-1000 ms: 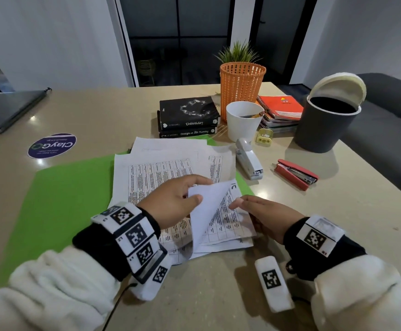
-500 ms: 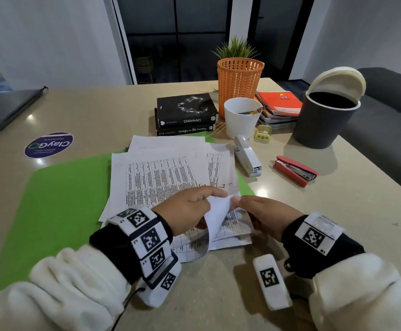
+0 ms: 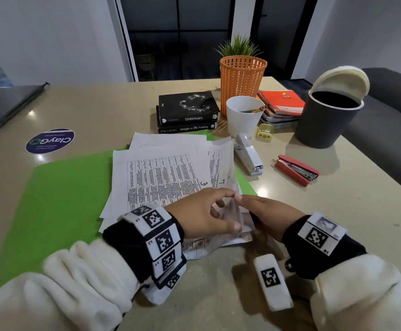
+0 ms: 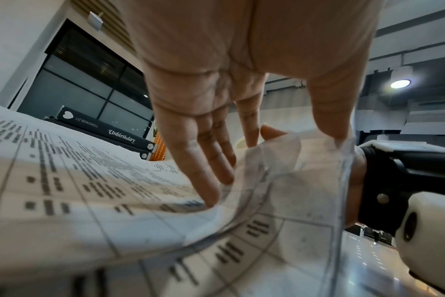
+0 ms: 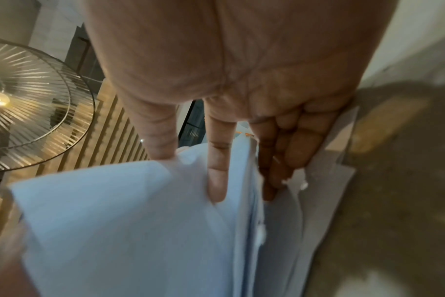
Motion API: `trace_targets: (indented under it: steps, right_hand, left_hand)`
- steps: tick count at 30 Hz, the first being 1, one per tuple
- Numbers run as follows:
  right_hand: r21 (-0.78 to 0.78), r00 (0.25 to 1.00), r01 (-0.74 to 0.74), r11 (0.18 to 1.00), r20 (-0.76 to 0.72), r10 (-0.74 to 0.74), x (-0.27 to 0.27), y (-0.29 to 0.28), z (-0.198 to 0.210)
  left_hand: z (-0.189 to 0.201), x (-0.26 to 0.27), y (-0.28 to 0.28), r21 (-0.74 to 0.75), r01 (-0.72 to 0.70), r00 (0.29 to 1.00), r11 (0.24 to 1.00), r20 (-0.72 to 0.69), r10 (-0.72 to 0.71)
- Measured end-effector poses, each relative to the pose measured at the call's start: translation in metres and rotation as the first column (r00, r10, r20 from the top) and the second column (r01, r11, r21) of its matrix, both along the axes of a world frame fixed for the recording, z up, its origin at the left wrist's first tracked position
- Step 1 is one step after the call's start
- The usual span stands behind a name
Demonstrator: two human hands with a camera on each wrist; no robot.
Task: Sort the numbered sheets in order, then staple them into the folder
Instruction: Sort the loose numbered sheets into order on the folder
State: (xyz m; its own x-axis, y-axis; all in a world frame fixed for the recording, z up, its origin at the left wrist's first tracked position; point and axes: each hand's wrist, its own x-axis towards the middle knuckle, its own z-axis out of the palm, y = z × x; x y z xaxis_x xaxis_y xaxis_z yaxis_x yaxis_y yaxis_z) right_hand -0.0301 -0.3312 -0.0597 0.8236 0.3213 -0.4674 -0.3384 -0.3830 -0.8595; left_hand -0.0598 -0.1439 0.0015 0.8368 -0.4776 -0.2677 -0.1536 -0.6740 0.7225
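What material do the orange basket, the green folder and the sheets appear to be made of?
Orange basket: likely rigid plastic, matte, with moulded slots. Green folder: probably thin card or plastic, smooth, lying flat. Sheets: thin printed paper, which curls and lets light through at the left hand.

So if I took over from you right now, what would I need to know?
Left hand: thumb and forefinger pinch the lifted corner of a sheet.
Right hand: fingers tucked between the sheet corners, thumb pinching one.
The sheets lie fanned, unstapled, on the open green folder; a "3" shows on the top one.
White stapler and red stapler wait untouched on the table, right of the papers.
Done: nothing finished yet.
Left: finish ordering the numbers, square the pile, staple it into the folder.
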Motion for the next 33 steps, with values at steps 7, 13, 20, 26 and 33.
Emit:
trace_targets:
  steps: [7,13,20,26,33]
  right_hand:
    - [0.113,0.967,0.235,0.965,-0.126,-0.221,-0.001,0.000,-0.003]
    - [0.098,0.976,0.200,0.975,-0.106,-0.190,-0.005,0.006,0.005]
    - [0.057,0.994,0.112,0.992,0.002,-0.112,-0.008,0.006,0.011]
    - [0.015,0.989,0.138,0.990,0.053,-0.139,-0.004,0.004,0.012]
    - [-0.006,0.992,0.088,0.996,0.091,-0.087,-0.008,0.002,0.013]
  left_hand:
    - [-0.003,0.001,0.002,0.084,0.009,1.000,0.996,0.016,-0.011]
    - [-0.001,0.001,0.004,0.079,-0.021,1.000,0.997,-0.009,0.022]
    - [0.005,0.003,0.018,0.044,-0.144,0.989,0.989,0.035,0.143]
    - [0.019,0.010,0.045,-0.098,-0.240,0.961,0.966,0.118,0.250]
    - [0.034,0.013,0.062,-0.169,-0.306,0.930,0.937,0.159,0.333]
